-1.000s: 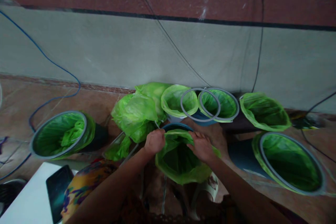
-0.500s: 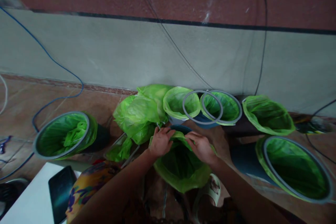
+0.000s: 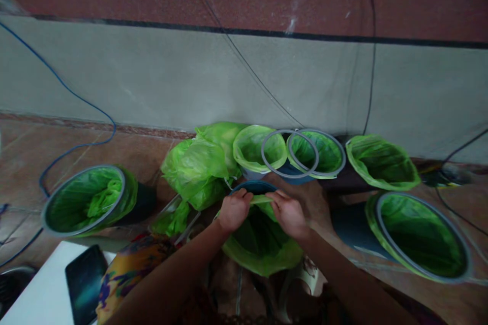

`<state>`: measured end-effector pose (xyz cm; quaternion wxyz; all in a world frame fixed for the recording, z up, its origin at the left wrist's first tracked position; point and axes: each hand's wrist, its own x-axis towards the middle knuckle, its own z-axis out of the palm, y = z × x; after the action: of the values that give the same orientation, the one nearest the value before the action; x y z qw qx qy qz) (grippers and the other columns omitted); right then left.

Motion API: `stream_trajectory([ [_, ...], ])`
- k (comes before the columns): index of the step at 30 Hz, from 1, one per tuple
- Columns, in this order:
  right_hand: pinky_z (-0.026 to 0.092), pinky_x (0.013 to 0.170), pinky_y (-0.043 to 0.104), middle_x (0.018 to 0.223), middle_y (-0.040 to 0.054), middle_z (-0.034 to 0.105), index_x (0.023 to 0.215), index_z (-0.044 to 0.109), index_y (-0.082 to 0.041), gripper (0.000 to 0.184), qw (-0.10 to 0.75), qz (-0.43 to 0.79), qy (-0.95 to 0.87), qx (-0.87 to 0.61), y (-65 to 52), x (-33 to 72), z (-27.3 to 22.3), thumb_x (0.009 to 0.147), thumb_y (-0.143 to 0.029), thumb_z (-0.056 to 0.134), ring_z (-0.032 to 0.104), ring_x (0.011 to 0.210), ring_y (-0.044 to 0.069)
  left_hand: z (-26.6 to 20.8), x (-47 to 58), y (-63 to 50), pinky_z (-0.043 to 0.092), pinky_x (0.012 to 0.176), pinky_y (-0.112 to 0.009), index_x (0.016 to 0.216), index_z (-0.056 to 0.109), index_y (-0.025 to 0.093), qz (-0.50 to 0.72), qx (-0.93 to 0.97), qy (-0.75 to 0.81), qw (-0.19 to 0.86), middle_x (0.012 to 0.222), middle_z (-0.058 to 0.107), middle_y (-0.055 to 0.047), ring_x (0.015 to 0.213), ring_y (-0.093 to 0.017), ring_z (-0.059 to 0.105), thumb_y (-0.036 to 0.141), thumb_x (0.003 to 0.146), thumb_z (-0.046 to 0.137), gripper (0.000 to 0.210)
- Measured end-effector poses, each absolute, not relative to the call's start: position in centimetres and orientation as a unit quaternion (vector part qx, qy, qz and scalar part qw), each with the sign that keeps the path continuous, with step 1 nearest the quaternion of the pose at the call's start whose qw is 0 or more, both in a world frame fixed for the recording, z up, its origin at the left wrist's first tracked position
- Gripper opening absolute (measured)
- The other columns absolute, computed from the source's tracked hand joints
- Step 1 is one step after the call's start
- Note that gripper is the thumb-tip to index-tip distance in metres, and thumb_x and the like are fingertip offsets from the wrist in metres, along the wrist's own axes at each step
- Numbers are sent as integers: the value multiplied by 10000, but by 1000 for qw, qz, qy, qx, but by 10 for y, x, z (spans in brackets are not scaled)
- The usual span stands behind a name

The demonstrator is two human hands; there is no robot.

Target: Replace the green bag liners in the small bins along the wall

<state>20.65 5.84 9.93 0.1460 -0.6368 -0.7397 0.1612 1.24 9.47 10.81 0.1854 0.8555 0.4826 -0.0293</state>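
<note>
Directly before me, a green bin liner hangs inside a dark blue bin, its near edge folded over the rim. My left hand is closed on the liner's far edge. Close beside it my right hand also pinches that edge, so a short strip is stretched between the two. The bin's far rim shows bare behind the strip. My forearms hide parts of the bin's sides.
Lined bins stand around: one at left, one at right, several along the wall. A loose grey ring overlaps two. Green bags lie by the wall. A phone rests on a white surface.
Both hands have pulled the liner's far edge toward me, stretching it straight and baring more of the bin's blue rim. The view has shifted slightly.
</note>
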Motion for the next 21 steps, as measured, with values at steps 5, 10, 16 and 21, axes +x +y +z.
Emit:
stream_trajectory([
  [5, 494, 797, 278, 944, 72, 753, 1019, 726, -201, 303, 93, 168, -654, -732, 73, 239, 113, 908, -217, 444, 699, 885, 209, 105, -1, 108, 515, 790, -299, 1062, 630, 168, -80, 824, 539, 155, 1019, 655, -92, 949, -207, 657, 162, 966, 349, 297],
  [10, 477, 777, 305, 955, 126, 745, 914, 739, -173, 297, -99, 182, -636, -743, 73, 270, 121, 908, -289, 466, 692, 944, 256, 104, -18, 118, 527, 757, -327, 1035, 653, 150, -106, 790, 586, 147, 982, 669, -109, 928, -233, 679, 91, 926, 345, 332],
  [16, 474, 885, 358, 1242, 138, 662, 1361, 537, -201, 595, -122, 202, -640, -731, 66, 250, 123, 813, -407, 643, 631, 1119, 292, 102, -14, 114, 516, 771, -298, 1052, 657, 173, -79, 795, 578, 167, 994, 683, -97, 924, -215, 677, 154, 932, 391, 292],
  [21, 395, 1011, 399, 1309, 124, 620, 1343, 537, -208, 515, -80, 180, -721, -664, 64, 217, 112, 847, -321, 612, 543, 1231, 290, 101, -2, 110, 497, 813, -276, 1060, 658, 193, -43, 804, 565, 180, 1027, 684, -88, 953, -195, 663, 327, 984, 387, 312],
])
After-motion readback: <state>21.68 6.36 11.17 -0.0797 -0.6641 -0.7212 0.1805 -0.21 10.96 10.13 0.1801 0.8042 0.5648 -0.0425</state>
